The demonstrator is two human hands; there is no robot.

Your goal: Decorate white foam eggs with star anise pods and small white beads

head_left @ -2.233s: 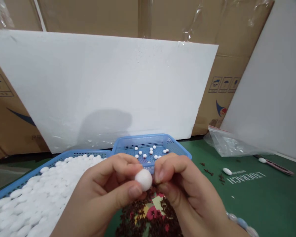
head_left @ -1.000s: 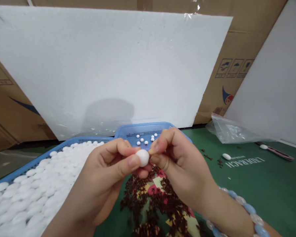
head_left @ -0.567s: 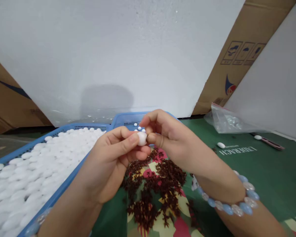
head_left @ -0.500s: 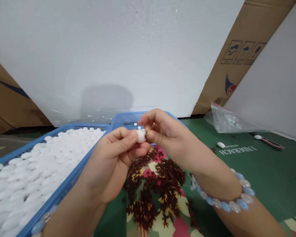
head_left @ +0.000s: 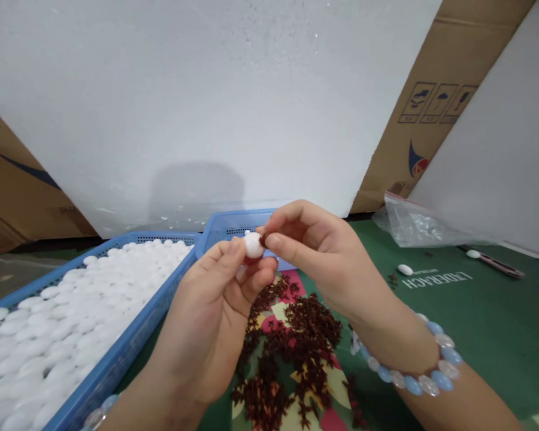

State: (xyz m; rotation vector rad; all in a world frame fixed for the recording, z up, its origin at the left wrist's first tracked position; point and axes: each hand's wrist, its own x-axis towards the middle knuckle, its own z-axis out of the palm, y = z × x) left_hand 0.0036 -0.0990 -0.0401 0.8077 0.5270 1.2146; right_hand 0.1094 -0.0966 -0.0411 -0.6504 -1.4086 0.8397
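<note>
A smooth white egg-shaped piece [head_left: 253, 245] is pinched between the thumb and fingers of my left hand [head_left: 211, 311], its other fingers curled loosely below. My right hand [head_left: 323, 257] presses a small dark brown piece [head_left: 263, 239] against the right side of the white one, between thumb and forefinger. Just beneath both hands lies a loose heap of dark reddish-brown, branched little pieces [head_left: 312, 323] on a colourful patterned sheet [head_left: 330, 413].
At left stands a blue basket [head_left: 130, 341] full of white oval pieces [head_left: 72, 323]. A second blue basket [head_left: 224, 224] is behind my hands. On the green surface [head_left: 471, 323] lie a white oval [head_left: 405, 270], tweezers [head_left: 498, 263] and a clear plastic bag [head_left: 417, 224]. White panels and cardboard rise behind.
The dark brown piece now shows clearly at the white piece's side. My right hand has shifted slightly right, and my left fingers have opened a little below. The view has tilted slightly.
</note>
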